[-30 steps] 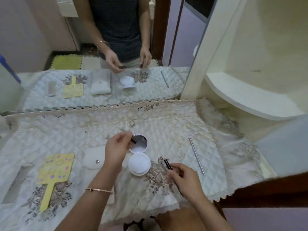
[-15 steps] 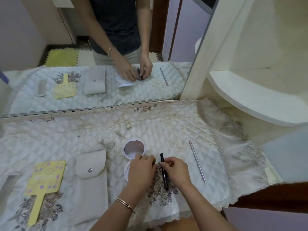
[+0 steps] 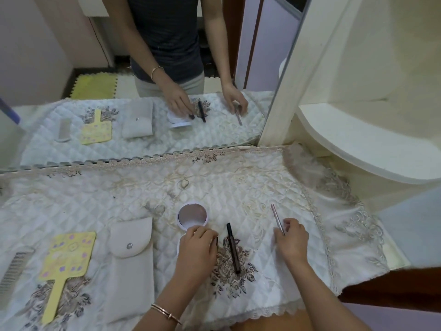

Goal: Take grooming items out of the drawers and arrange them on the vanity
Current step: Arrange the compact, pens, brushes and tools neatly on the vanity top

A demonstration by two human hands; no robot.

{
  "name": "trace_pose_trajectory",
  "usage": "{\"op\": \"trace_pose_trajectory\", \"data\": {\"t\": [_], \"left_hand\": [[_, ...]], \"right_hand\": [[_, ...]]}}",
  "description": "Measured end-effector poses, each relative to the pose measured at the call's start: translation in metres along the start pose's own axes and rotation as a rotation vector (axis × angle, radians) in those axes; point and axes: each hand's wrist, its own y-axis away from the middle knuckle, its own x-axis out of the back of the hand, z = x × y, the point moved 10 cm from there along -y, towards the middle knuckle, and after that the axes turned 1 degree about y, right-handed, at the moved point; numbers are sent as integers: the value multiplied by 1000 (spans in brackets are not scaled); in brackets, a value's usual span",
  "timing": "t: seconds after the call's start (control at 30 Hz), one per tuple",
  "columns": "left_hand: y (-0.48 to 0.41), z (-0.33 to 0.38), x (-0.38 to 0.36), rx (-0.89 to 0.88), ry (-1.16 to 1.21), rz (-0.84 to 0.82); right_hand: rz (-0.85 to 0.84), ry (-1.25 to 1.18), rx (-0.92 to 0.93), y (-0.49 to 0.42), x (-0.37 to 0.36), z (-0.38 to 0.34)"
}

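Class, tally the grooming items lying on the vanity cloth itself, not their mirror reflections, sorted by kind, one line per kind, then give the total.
Combs: 1, grey comb
Hand mirrors: 1, yellow hand mirror
Pouches: 1, beige pouch
Compacts: 1, open white compact
Slim sticks: 2, black pencil and pink stick
Small dark pieces at the left hand: 1
Total: 7

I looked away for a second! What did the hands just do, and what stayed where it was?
The right hand let go of the dark pencil, which now lies on the cloth, and moved right to take hold of the pink stick. The left hand still holds a small dark cap by the round compact. The pouch, yellow mirror and comb stayed put.
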Motion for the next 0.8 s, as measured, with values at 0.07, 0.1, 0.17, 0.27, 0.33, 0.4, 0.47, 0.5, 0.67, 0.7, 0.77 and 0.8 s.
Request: {"op": "trace_pose_trajectory", "data": {"t": [0.07,0.1,0.17,0.27,0.33,0.4,0.47,0.5,0.67,0.7,0.77,0.8], "left_hand": [[3,-1,2,16,44,-37],[4,-2,5,48,81,-48],[5,-8,12,150,182,-29],[6,-14,18,335,455,-23],[6,-13,15,450,662,-44],[6,-5,10,517,920,-68],[4,1,13,520,1061,-50],[4,4,16,509,1091,-38],[10,3,16,532,1155,20],[11,1,13,555,1190,38],[13,2,5,605,1254,66],[13,3,1,627,1262,75]], "right_hand": [[19,-19,-7,-3,-1,1],[26,-23,8,-3,0,-2],[22,-74,73,2,2,-17],[-117,-196,258,29,-4,-59],[-265,-289,345,55,-11,-85],[-355,-348,373,76,-14,-99],[-412,-374,362,90,-17,-104],[-433,-379,353,95,-18,-103],[-420,-347,337,110,-12,-94],[-403,-333,346,112,-10,-93],[-358,-300,378,113,-6,-94],[-338,-281,392,112,-3,-94]]}}
